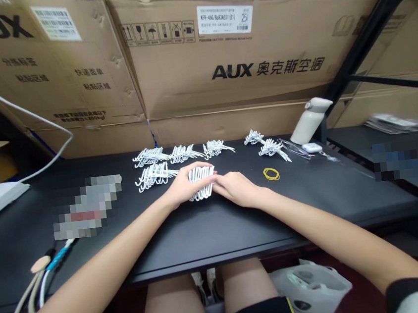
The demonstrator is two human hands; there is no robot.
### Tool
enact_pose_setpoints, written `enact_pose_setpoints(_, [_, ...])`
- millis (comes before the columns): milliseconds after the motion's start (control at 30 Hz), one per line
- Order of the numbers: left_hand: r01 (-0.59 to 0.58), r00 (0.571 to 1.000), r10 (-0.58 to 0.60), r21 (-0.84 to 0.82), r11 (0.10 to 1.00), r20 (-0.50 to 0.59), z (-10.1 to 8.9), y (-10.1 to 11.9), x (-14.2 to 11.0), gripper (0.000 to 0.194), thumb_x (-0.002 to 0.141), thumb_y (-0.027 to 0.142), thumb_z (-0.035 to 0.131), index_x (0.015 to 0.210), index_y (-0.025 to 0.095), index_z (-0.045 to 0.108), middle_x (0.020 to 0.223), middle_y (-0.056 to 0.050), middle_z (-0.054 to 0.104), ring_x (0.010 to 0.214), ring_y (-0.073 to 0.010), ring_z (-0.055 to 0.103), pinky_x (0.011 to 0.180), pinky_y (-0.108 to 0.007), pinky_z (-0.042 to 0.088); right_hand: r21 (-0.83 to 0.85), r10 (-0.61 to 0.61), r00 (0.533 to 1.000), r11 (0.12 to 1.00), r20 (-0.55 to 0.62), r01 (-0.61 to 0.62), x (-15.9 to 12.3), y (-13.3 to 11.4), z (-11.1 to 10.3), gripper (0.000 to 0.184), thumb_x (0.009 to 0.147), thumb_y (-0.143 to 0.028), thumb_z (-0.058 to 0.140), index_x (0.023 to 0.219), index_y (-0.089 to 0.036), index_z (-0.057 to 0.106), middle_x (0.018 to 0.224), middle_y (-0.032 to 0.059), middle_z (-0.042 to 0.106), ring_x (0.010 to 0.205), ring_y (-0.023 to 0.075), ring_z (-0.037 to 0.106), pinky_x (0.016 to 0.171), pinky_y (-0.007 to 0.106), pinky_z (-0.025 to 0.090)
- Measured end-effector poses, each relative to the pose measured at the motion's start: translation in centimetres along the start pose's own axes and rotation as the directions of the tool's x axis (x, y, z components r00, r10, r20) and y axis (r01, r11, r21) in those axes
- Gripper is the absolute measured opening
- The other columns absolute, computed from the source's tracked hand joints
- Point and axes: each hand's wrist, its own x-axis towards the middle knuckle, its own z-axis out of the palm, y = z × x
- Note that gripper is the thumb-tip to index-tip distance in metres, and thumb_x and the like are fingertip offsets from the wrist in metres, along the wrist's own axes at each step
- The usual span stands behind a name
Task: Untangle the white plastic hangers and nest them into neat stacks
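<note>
My left hand (182, 185) is wrapped round a row of white hooks (201, 182), lined up side by side just above the table. At the row's right end, the closed fingers of my right hand (234, 187) pinch its edge; the fingertips are partly hidden. Beside my left hand lies a pile of white hooks (153, 176). Behind it, further piles of hooks (185, 153) stretch along the back of the table. To the right of my right hand rest some yellow rubber bands (271, 174).
Large cardboard boxes (224, 92) stand behind the black table (202, 237). A pale bottle (309, 122), glasses (298, 149) and a white earphone case (311, 148) are at the back right. A blurred-out device (90, 204) with a cable (58, 257) lies left. A plastic bag (316, 289) sits below.
</note>
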Motion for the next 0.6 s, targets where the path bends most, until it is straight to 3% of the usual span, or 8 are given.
enact_pose_setpoints(167, [0.035, 0.999, -0.036, 0.014, 0.999, 0.033, -0.3, 0.5, -0.1, 0.058, 0.072, 0.042, 0.072, 0.122, 0.019, 0.054, 0.111, -0.010, 0.068, 0.103, -0.0258, 0.063, 0.091, -0.040, 0.048, -0.032, 0.007, 1.000, 0.999, 0.023, -0.006, 0.0, 0.1, -0.1, 0.031, 0.099, -0.034, 0.032, 0.103, -0.015, 0.056, 0.081, 0.0079, 0.069, 0.069, 0.0197, 0.064, 0.060, 0.026, 0.029])
enact_pose_setpoints(300, [0.082, 0.997, -0.082, 0.022, 0.996, -0.015, -0.7, 0.7, 0.0, 0.066, 0.071, 0.044, 0.072, 0.128, 0.020, 0.050, 0.106, -0.008, 0.068, 0.095, -0.0242, 0.064, 0.083, -0.036, 0.050, 0.022, 0.021, 1.000, 1.000, 0.001, -0.022, 0.1, 0.5, -0.1, 0.031, 0.099, -0.034, 0.031, 0.100, -0.015, 0.056, 0.078, 0.0072, 0.068, 0.067, 0.0185, 0.062, 0.060, 0.025, 0.031])
enact_pose_setpoints(467, [0.113, 0.992, -0.107, -0.098, 0.989, 0.067, -1.0, 0.5, 0.1, 0.048, 0.072, 0.045, 0.070, 0.110, 0.016, 0.065, 0.100, -0.008, 0.071, 0.094, -0.0226, 0.064, 0.086, -0.034, 0.048, 0.135, 0.057, 0.993, 0.990, -0.103, -0.042, 0.1, 1.4, -0.2, 0.029, 0.099, -0.031, 0.033, 0.099, -0.013, 0.056, 0.082, 0.0086, 0.068, 0.067, 0.0173, 0.060, 0.062, 0.024, 0.035])
enact_pose_setpoints(600, [0.151, 0.985, -0.139, -0.119, 0.981, 0.101, -1.1, 0.5, 0.2, 0.041, 0.071, 0.044, 0.072, 0.099, 0.015, 0.070, 0.089, -0.007, 0.073, 0.087, -0.0220, 0.066, 0.082, -0.034, 0.052, 0.225, 0.022, 0.991, 0.974, -0.133, 0.009, 0.1, 1.8, -0.1, 0.027, 0.098, -0.030, 0.036, 0.096, -0.014, 0.057, 0.078, 0.0070, 0.066, 0.063, 0.0154, 0.057, 0.062, 0.023, 0.036])
